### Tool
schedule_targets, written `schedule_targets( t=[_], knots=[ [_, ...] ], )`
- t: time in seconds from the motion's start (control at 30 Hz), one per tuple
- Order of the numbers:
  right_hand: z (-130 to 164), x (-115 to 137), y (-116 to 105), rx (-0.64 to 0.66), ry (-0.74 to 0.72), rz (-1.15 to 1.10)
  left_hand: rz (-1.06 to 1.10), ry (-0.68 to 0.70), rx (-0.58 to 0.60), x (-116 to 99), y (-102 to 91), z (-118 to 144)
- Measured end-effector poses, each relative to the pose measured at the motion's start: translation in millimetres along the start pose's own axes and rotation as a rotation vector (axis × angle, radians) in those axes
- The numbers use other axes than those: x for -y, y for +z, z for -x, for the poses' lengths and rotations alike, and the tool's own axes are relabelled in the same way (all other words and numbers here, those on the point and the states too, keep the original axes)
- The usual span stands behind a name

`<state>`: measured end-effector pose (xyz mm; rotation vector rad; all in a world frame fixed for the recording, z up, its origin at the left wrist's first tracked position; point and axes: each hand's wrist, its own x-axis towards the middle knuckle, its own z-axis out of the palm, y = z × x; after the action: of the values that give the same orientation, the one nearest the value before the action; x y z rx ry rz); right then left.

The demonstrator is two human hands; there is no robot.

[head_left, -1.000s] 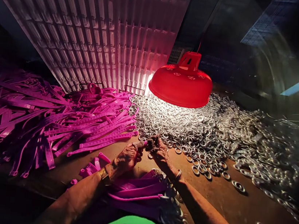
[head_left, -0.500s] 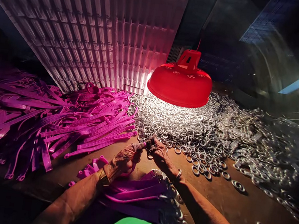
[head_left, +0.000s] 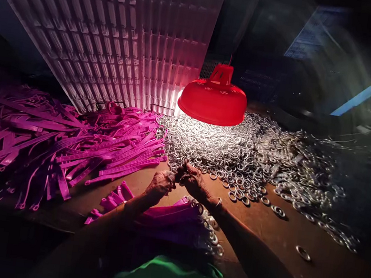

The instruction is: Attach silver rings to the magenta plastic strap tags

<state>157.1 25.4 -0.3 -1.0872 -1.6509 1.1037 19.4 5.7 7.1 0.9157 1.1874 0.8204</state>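
Observation:
My left hand [head_left: 160, 185] is closed, its fingertips meeting those of my right hand [head_left: 195, 181] above the brown table. My right hand is closed in a pinch too; the small thing between the hands is too dark and covered to make out. Dark coverings show on some fingertips. Under my forearms lies a bundle of purple straps [head_left: 170, 217] with metal rings [head_left: 211, 233] at their right ends. Left of my hands spreads a big heap of loose purple straps [head_left: 125, 149]. Just beyond my fingers begins a large pile of silvery rings [head_left: 218, 150].
A red lamp [head_left: 212, 101] hangs low over the ring pile. Behind the straps stands a pale ribbed panel [head_left: 116, 43]. A few stray rings, one single ring [head_left: 303, 253] among them, lie on the brown table [head_left: 263, 226] to the right.
Purple that showed between my fingers and hung below my left hand is out of sight now. My hands stay together at nearly the same spot. The view has shifted slightly right.

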Motion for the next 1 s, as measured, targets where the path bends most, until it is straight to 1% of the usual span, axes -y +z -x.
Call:
schedule_targets(
  t=[0.03,0.1,0.13,0.2,0.27,0.33,0.4,0.43,0.5,0.57,0.63,0.7,0.73,0.8,0.9,0.93,1.0],
  knots=[
    [2,4,1,-0.014,-0.015,0.027,-0.033,-0.005,0.01,-5,-0.8,3],
    [8,14,-1,0.004,-0.021,0.091,-0.076,-0.003,0.068,-17,-3.8,10],
    [13,20,-3,0.042,-0.018,0.126,-0.09,-0.006,0.105,-24,-5.8,15],
    [27,35,-8,0.17,-0.013,0.195,-0.106,-0.046,0.197,-37,-10.0,25],
    [48,50,-13,0.287,-0.053,0.276,-0.137,-0.115,0.29,-46,-13.3,38],
    [71,62,-15,0.354,-0.08,0.378,-0.201,-0.189,0.356,-51,-14.7,52],
    [94,70,-14,0.413,-0.039,0.481,-0.23,-0.248,0.4,-49,-14.1,68],
    [104,72,-13,0.437,-0.011,0.535,-0.186,-0.281,0.425,-45,-13.5,75],
    [118,73,-8,0.451,0.037,0.627,-0.002,-0.33,0.463,-34,-12.9,87],
    [126,70,-3,0.445,0.071,0.668,0.139,-0.33,0.503,-19,-14.5,94],
    [129,65,1,0.433,0.116,0.622,0.123,-0.3,0.563,-6,-17.8,96],
    [131,60,3,0.414,0.136,0.499,0.049,-0.28,0.623,3,-20.9,96],
    [132,57,3,0.394,0.148,0.426,0.024,-0.278,0.632,5,-21.5,96],
    [135,49,3,0.34,0.189,0.285,0.0,-0.248,0.618,5,-20.3,96],
    [139,39,4,0.281,0.286,0.109,-0.011,-0.177,0.55,4,-13.9,95],
    [139,36,5,0.276,0.306,0.072,0.01,-0.175,0.537,5,-11.4,95],
    [138,35,4,0.294,0.301,0.044,0.096,-0.218,0.534,7,-7.2,93]
  ],
)
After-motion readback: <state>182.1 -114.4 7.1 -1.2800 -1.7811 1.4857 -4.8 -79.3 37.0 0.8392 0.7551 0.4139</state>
